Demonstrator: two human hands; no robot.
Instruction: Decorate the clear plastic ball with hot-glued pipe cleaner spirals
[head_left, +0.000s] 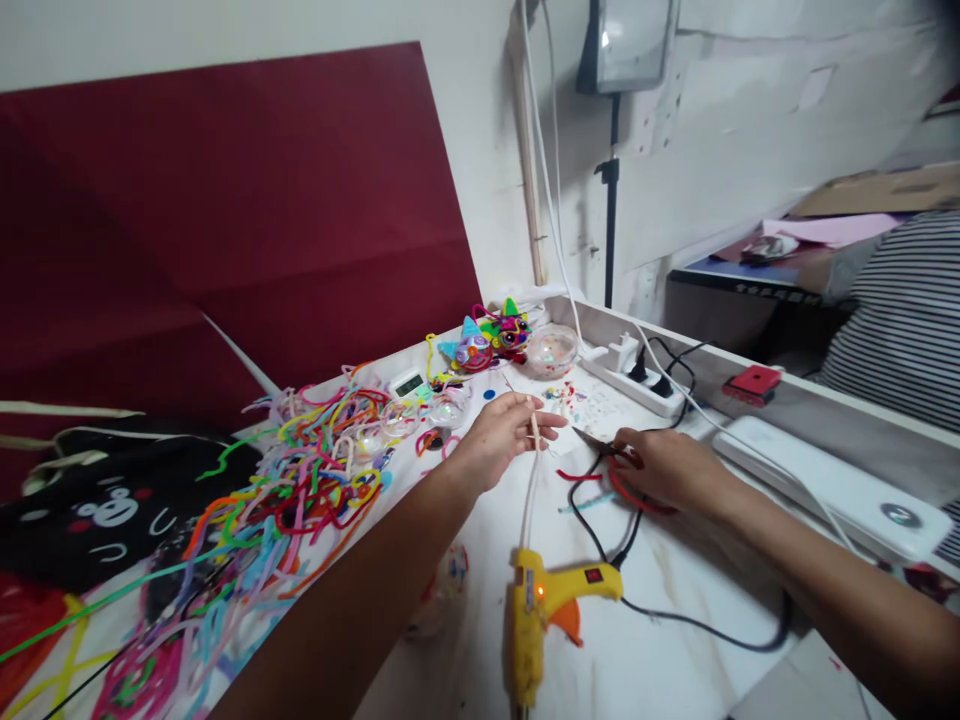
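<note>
Near the middle of the table, my left hand [501, 432] pinches a thin whitish pipe cleaner [531, 490] between thumb and fingers, its lower end hanging toward the glue gun. My right hand [667, 466] is closed on scissors [592, 444], blades pointing left toward the left fingers but apart from them. A red loop, probably their handle, shows under that hand. Below both hands lies a yellow glue gun [529, 625] with an orange trigger and a lit orange light. A short red pipe cleaner piece [579, 476] and a light blue one [583, 502] lie between the hands.
Colourful pipe cleaners [315, 490] are heaped at left. Two decorated figures [474, 350], a clear bowl [552, 352] and a small timer [409, 384] stand at the back. A power strip [637, 385], black cable [697, 622] and white case [825, 490] lie right, near a person's striped sleeve [900, 310].
</note>
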